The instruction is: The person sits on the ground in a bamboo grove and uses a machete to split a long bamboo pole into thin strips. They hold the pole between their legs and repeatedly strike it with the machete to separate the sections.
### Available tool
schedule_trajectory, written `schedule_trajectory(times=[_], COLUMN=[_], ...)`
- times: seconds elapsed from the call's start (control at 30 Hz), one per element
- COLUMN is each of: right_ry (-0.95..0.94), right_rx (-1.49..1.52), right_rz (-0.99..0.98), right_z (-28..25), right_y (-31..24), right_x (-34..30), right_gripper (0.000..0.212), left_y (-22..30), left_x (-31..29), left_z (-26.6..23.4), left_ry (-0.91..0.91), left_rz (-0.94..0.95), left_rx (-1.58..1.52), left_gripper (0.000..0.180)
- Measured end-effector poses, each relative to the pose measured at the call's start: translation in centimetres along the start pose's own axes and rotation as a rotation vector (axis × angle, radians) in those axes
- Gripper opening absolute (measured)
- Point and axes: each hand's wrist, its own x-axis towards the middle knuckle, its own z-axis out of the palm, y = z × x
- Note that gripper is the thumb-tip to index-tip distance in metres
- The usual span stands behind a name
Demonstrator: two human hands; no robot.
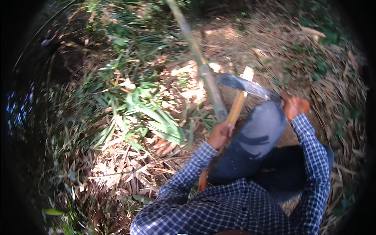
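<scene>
Split stick and blade held over litter-covered ground.
Surroundings: a long greenish pole (190,37) slants in from the upper edge, its near end just beside the left hand; green leaves (164,123) and dry leaf litter (123,174) cover the ground to the left, and a bent knee (264,125) occupies the space below the blade. The stick (236,107) is straight, narrow and pale yellow-brown, with a lighter far end. The left hand (221,135) grips its near end; the right hand (293,105) is closed around the handle end of a broad, dark-grey blade (254,89), which crosses the stick near its far end; depth of cut cannot be determined.
</scene>
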Motion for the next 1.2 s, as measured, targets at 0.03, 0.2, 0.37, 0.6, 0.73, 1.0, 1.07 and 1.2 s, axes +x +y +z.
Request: schedule_trajectory(times=[0.03, 0.2, 0.37, 0.6, 0.73, 1.0, 1.07, 1.2], right_ry=[0.103, 0.151, 0.180, 0.126, 0.055, 0.160, 0.211, 0.168], right_rx=[0.020, -0.079, 0.006, -0.060, -0.021, -0.014, 0.040, -0.022], right_rz=[-0.063, 0.014, 0.065, -0.004, -0.047, 0.081, 0.028, 0.062], right_z=[-0.1, 1.9, 1.8, 0.2, 0.1, 1.6, 1.8, 2.1], right_y=[0.6, 2.0, 2.0, 1.8, 0.5, 2.3, 2.4, 2.5], right_x=[-0.2, -0.2, -1.3, -0.5, -0.1, -1.2, -0.9, -0.6], right_gripper=[0.024, 0.031, 0.032, 0.027, 0.028, 0.037, 0.033, 0.026], left_y=[0.8, 5.2, -3.5, 2.2, 7.5, 1.2, -1.7, -2.9], left_x=[2.4, 5.3, -3.9, 3.8, 10.3, -0.1, -4.1, -3.1], left_z=[0.9, 2.5, -1.4, 0.5, 2.7, 0.7, -2.0, -3.4], left_ry=[-0.024, -0.088, -0.118, 0.018, -0.122, -0.096, -0.065, 0.053], left_rz=[0.136, 0.113, 0.223, 0.042, 0.076, 0.143, 0.225, 0.093], left_rx=[0.021, 0.175, 0.351, 0.272, 0.154, 0.262, 0.377, 0.391], left_gripper=[0.036, 0.035, 0.035, 0.033, 0.026, 0.033, 0.035, 0.037])
